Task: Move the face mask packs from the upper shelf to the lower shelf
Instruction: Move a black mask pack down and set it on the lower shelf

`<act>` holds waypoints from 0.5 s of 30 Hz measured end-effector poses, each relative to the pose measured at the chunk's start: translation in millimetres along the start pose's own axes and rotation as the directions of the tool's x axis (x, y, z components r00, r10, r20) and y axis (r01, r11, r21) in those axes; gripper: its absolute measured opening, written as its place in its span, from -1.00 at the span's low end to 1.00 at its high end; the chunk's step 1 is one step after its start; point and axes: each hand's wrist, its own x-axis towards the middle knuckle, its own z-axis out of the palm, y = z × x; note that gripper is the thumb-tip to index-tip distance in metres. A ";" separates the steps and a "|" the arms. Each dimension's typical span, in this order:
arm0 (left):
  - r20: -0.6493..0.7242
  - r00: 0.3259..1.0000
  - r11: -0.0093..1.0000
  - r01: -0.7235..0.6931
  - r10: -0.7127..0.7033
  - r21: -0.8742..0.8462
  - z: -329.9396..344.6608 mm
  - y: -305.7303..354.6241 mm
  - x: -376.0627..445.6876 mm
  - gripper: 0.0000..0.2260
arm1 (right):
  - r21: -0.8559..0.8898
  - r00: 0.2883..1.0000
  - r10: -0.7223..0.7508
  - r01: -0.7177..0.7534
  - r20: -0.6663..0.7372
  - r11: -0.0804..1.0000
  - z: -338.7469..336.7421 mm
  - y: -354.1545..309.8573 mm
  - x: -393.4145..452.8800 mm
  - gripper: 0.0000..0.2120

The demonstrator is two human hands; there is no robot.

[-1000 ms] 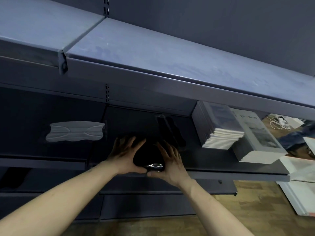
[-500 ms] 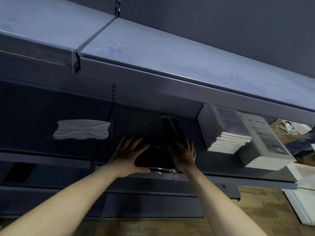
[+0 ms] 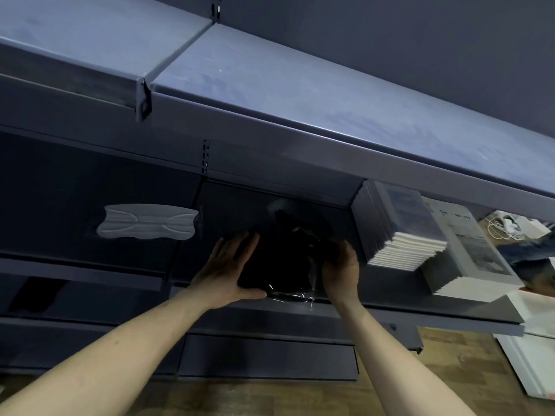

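The upper shelf [image 3: 300, 94] ran across the top of your view, a long flat sheet of blue-grey painted metal with a folded front lip; a seam and a small bracket split it from the next panel on the left. Its top lay bare along the stretch you could see. Beneath it sat the lower shelf [image 3: 420, 313], darker metal with a thin straight front edge. Open room lay on it between the left divider and the stack of booklets [image 3: 399, 238] at the right, and your hands worked in that gap. The booklets were glossy-covered with pale page edges, fanned slightly, with a second printed stack [image 3: 468, 253] just beside them.

At the middle of the lower shelf, close to its front edge, lay the face mask packs [image 3: 282, 259]: black, soft-looking, in crinkled clear film that caught the light along the near edge. Your left hand [image 3: 231, 268] lay flat against the left side of the packs, fingers straight and together, thumb under the front edge. Your right hand [image 3: 342, 271] curled round the right side of the packs, fingers wrapped over the top and partly hidden.

Further left, in the next bay, a single pale grey mask [image 3: 147, 222] with ridged folds and wavy ends lay flat, well apart from your hands. Wood-grain floor [image 3: 450, 370] showed below.
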 end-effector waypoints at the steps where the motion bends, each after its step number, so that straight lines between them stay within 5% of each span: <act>1: -0.009 0.999 0.994 0.035 -0.036 -0.101 0.2 0.3 -1.3 0.14 | -0.038 0.995 -0.089 0.092 0.052 0.995 1.4 -0.4 -7.5 -0.65; 4: -0.117 0.993 0.974 0.006 -0.033 -0.228 1.9 -0.1 -3.2 0.28 | -0.122 0.926 -0.236 0.281 0.293 0.952 5.1 -4.6 -30.3 -0.61; 6: -0.172 0.985 0.966 -0.041 -0.003 -0.254 3.4 -1.8 -4.0 0.27 | -0.048 0.900 -0.176 0.212 0.398 0.976 3.8 -11.2 -40.7 -0.54; 10: -0.187 0.977 0.980 -0.130 0.101 -0.150 9.4 -10.9 0.7 -0.11 | -0.079 0.862 -0.044 0.097 0.504 0.992 -0.6 -20.5 -48.0 -0.13; 15: -0.154 0.986 0.977 -0.090 0.061 -0.192 6.2 -9.5 2.6 -0.29 | -0.213 0.761 -0.147 0.352 0.631 0.912 2.7 -35.6 -51.0 0.16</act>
